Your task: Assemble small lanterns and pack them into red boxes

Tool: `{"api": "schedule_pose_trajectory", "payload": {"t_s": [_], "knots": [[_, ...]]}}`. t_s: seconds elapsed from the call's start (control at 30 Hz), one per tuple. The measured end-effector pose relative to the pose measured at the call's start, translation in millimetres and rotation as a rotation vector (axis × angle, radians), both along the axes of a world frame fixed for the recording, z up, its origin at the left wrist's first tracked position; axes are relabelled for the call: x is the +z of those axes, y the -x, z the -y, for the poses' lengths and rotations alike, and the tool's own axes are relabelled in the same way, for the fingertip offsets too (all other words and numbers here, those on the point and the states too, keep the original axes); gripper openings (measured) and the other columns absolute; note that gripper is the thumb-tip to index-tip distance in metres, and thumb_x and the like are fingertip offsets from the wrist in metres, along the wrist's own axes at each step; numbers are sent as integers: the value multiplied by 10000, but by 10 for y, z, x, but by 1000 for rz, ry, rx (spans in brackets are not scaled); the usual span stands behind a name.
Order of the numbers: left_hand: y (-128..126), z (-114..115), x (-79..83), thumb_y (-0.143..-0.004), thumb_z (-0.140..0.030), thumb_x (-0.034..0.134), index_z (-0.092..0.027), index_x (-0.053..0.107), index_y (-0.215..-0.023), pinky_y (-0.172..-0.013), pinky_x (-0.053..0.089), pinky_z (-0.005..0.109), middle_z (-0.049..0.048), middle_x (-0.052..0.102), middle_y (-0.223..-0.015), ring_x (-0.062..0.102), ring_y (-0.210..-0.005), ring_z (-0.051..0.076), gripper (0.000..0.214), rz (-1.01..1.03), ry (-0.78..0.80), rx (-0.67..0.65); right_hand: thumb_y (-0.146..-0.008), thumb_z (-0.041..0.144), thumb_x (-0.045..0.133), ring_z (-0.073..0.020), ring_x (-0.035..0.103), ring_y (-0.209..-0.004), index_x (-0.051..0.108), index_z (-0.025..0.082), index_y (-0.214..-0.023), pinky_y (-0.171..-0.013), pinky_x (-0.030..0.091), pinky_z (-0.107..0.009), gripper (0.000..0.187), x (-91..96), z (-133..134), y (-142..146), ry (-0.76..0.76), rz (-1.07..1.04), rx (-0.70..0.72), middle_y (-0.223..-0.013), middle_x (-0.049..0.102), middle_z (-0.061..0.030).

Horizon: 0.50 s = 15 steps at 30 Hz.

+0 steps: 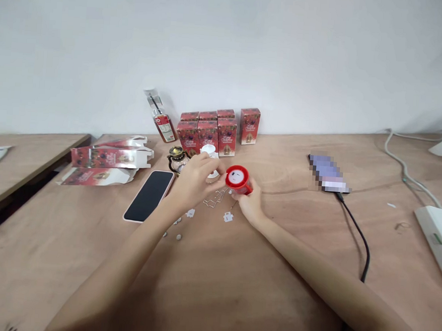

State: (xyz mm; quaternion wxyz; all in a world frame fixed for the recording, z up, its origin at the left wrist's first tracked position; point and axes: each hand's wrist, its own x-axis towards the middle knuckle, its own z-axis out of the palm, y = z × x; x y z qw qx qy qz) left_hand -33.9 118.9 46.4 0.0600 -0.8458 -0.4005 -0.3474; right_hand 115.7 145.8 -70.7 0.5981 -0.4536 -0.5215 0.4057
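My right hand (251,202) is wrapped round a small red lantern (246,189), which is tilted so that its round white underside (236,176) faces me. Thumb and fingertips of my left hand (201,178) are pinched together just left of the lantern's red rim; anything between them is too small to make out. Behind that hand stands a white lantern (208,149), partly hidden. A black and gold lantern (176,153) is at its left. Thin bent wire handles (214,199), small white tabs (228,216) and several button cells (178,237) lie below my hands.
Several red printed boxes (207,134) stand near the wall, beside a bottle with a red label (164,126). Flattened boxes (108,158) lie at left, near a dark-screened phone (148,197). At right are a second phone (328,173) on a black cable (360,235) and a white box (437,241).
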Motion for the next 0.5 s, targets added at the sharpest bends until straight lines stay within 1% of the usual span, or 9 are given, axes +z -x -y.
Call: {"api": "schedule_pose_trajectory", "payload": {"t_s": [0.13, 0.23, 0.33, 0.43, 0.5], "knots": [[-64, 38, 65, -866, -210, 538, -179, 656, -892, -643, 416, 256, 13, 643, -729, 495, -725, 140, 125, 114, 25, -66, -550, 92, 603, -204, 632, -830, 610, 190, -942, -788, 497, -349, 404, 34, 34, 12, -30, -19, 11, -879, 684, -20], [-72, 77, 68, -842, -189, 575, -189, 687, -856, -633, 424, 250, 8, 638, -686, 501, -722, 138, 113, 185, 73, -103, -567, 106, 612, -202, 640, -849, 620, 201, -949, -792, 503, -341, 394, 60, 67, 22, -82, -29, 55, -908, 694, -20], [-71, 116, 54, -817, -198, 607, -193, 697, -824, -611, 424, 240, 5, 627, -680, 509, -693, 126, 91, 266, 150, -93, -587, 102, 611, -195, 645, -847, 631, 209, -960, -788, 508, -331, 388, 60, 85, 23, -128, 0, 94, -915, 701, -19], [-70, 130, 27, -798, -219, 627, -192, 701, -810, -609, 429, 238, 4, 616, -693, 525, -662, 114, 80, 319, 232, -88, -596, 109, 623, -197, 651, -835, 634, 208, -964, -762, 516, -326, 381, 41, 87, 18, -137, 20, 101, -909, 702, -22], [-70, 123, 5, -796, -219, 629, -191, 700, -811, -636, 444, 249, 8, 626, -717, 541, -675, 117, 78, 332, 279, -115, -603, 117, 631, -199, 653, -831, 636, 207, -959, -754, 519, -327, 368, 34, 88, 14, -135, 23, 104, -910, 702, -23]]}}
